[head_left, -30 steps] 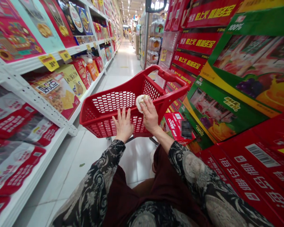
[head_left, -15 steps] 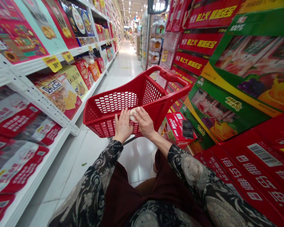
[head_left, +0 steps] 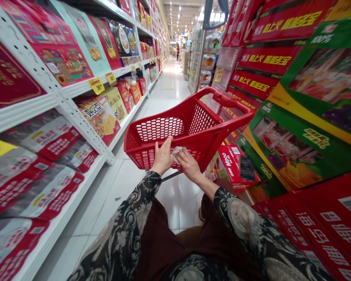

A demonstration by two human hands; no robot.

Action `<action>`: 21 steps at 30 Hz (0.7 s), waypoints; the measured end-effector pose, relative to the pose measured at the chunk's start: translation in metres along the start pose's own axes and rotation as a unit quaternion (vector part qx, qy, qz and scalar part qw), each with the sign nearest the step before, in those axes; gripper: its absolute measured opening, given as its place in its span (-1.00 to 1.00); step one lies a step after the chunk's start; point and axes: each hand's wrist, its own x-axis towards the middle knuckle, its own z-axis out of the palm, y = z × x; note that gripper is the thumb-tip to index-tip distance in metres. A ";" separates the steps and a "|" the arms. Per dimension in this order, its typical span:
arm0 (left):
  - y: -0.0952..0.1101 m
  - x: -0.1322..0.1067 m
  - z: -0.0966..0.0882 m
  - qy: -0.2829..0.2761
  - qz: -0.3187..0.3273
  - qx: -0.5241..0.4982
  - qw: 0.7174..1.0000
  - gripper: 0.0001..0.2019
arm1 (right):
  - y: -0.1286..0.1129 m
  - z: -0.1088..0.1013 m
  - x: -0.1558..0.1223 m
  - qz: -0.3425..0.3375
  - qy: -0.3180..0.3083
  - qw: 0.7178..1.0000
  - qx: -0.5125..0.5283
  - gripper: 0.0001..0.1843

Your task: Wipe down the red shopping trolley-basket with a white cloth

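Note:
In front of me stands a small red plastic shopping cart with perforated basket walls, its handle to the right. My left hand lies against the near side of the basket, fingers stretched out and reaching its upper rim. Beside it, my right hand presses a crumpled white tissue to the perforated near wall. The tissue is partly hidden under the right fingers. Through the holes, the inside of the basket shows only in part.
White shelves with boxed snacks and yellow price tags line the left. On the right rise stacked red drink cartons and green juice boxes. A red box lies by the cart. The tiled aisle stretches ahead.
My right hand has moved down the near wall with the tissue, slightly away from the left hand. The whole view has swung left, so the cart appears farther right.

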 end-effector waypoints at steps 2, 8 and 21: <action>0.001 0.001 -0.001 -0.007 0.000 0.001 1.000 -0.30 | -0.003 -0.006 0.001 -0.010 0.017 1.000 0.006 -0.57; -0.004 0.003 -0.016 -0.033 -0.002 0.043 0.999 -0.31 | -0.009 -0.025 0.033 0.001 0.125 0.992 0.015 -0.59; -0.051 -0.020 -0.035 -0.038 -0.046 0.115 0.992 -0.31 | -0.033 0.004 0.033 -0.098 0.090 0.990 0.039 -0.62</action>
